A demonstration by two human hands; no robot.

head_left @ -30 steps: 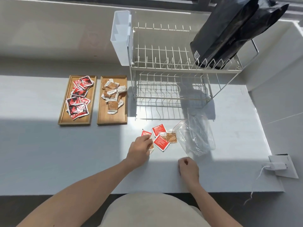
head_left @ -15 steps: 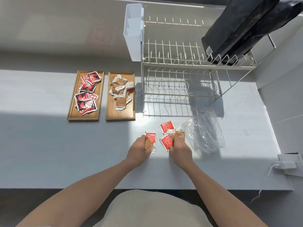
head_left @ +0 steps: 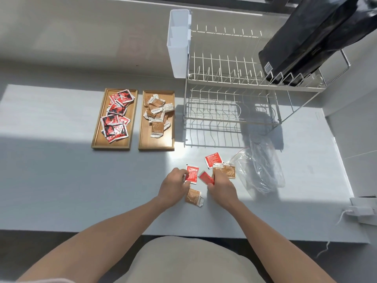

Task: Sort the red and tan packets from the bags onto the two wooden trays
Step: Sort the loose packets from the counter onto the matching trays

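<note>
Left hand point(head_left: 175, 187): fingertips pinching flat red foil packet point(head_left: 192, 174). Right hand point(head_left: 222, 187): gripping tilted red packet point(head_left: 206, 178). Tan speckled packet point(head_left: 193, 196) lies between the wrists, touching neither clearly. Further red packet point(head_left: 213, 159) and tan pair point(head_left: 225, 170) just beyond, partly hidden by right fingers. Crumpled clear plastic bag point(head_left: 260, 169) to the right. Two wooden trays, red-filled point(head_left: 99, 137) and tan-filled point(head_left: 156, 144), far left; bare grey counter point(head_left: 61, 180) between.

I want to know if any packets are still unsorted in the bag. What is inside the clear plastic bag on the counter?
The clear plastic bag lies crumpled and looks empty; no red or tan shows through it. Its folds and glare could hide something flat. Loose tan packets lie just outside its mouth.
</note>
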